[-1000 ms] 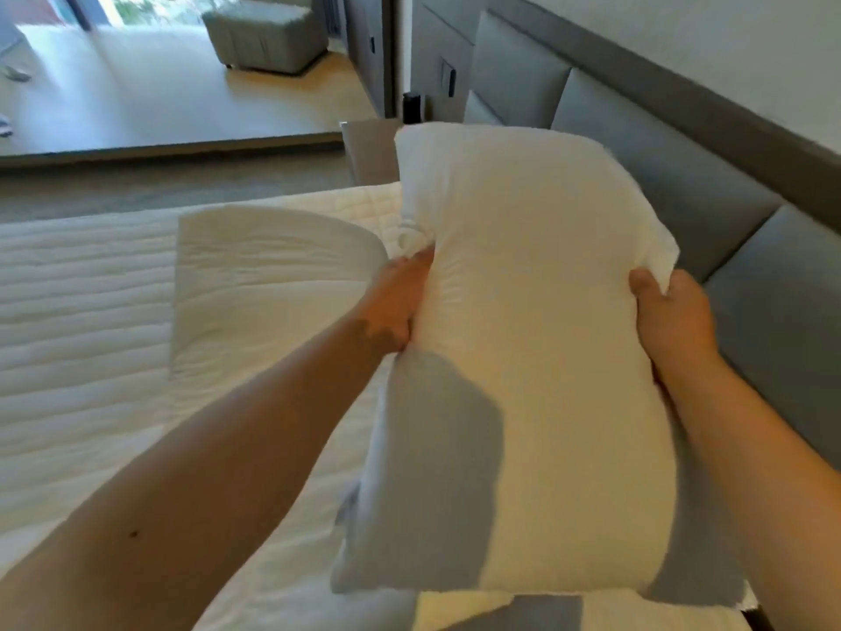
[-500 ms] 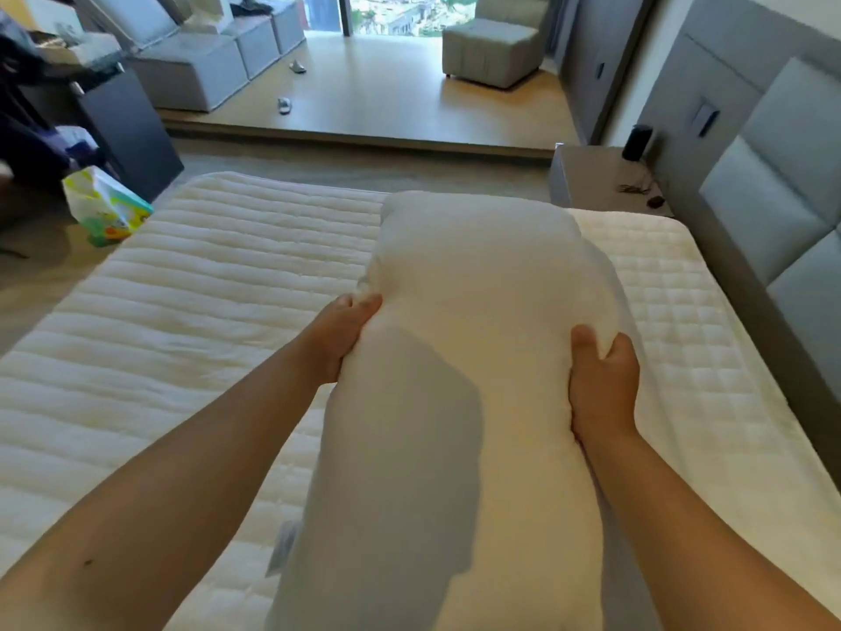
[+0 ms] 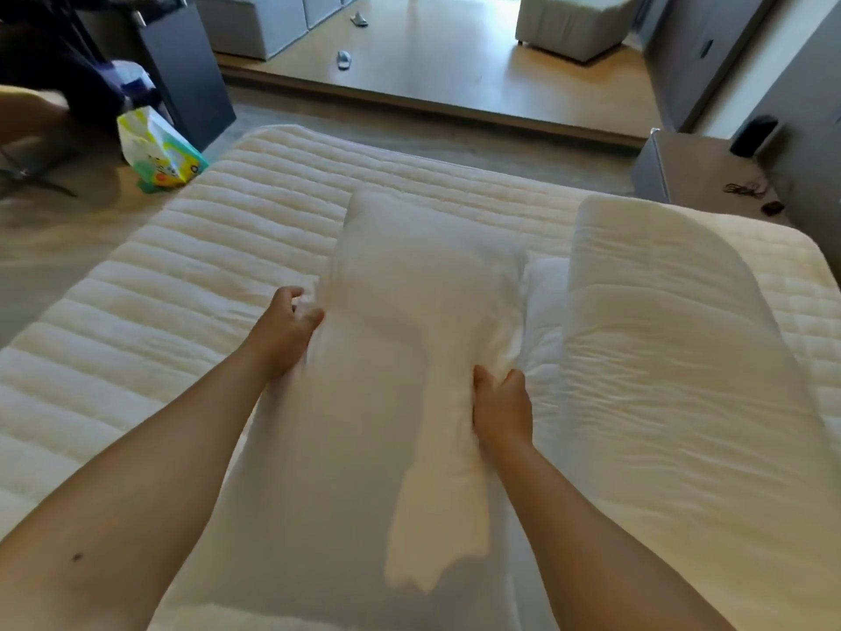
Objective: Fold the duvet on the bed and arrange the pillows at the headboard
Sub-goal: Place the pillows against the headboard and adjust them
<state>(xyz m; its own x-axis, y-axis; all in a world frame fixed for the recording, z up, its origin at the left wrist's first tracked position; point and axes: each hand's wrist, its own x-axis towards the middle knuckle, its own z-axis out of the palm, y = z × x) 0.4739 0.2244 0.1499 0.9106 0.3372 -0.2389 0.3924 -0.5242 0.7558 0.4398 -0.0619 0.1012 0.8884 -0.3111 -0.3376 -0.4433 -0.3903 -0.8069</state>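
- Your right hand point(image 3: 500, 403) pinches the pillow point(image 3: 409, 311) at its right edge, fingers closed into the fabric; keep that pinch firm.
- Your left hand point(image 3: 284, 334) lies against the left edge with fingers spread; blur hides whether it grips.
- The pillow lies on the mattress point(image 3: 182, 266) between your hands, just left of the folded duvet point(image 3: 660, 357) past your right fingers.
- Close the left fingers before lifting towards the headboard.
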